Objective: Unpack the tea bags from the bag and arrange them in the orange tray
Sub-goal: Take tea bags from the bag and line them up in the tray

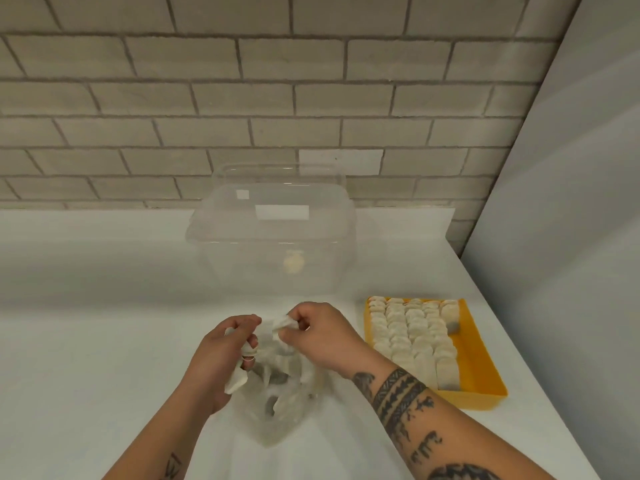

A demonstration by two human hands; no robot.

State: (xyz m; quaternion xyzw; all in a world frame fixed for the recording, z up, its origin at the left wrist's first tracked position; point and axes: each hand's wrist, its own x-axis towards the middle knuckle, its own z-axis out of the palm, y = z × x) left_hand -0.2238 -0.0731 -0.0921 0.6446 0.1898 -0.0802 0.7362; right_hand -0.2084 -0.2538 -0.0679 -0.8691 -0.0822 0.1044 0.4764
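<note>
The clear bag (277,410), just left of the orange tray (485,362), is gripped at its mouth by the left hand (221,355) and pinched by the right hand (322,337), apparently to spread it open; tea bags (277,377) are seen inside.

Bag (277,407) on the counter (104,341) — container (273,237) behind it; tray (485,372) to its right, tea bags (412,337) inside.

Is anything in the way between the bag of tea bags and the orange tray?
Nothing visible. The left hand and right hand grip the bag, and the orange tray lies to its right with only white counter between them. The clear box stands farther back, off that path.
</note>
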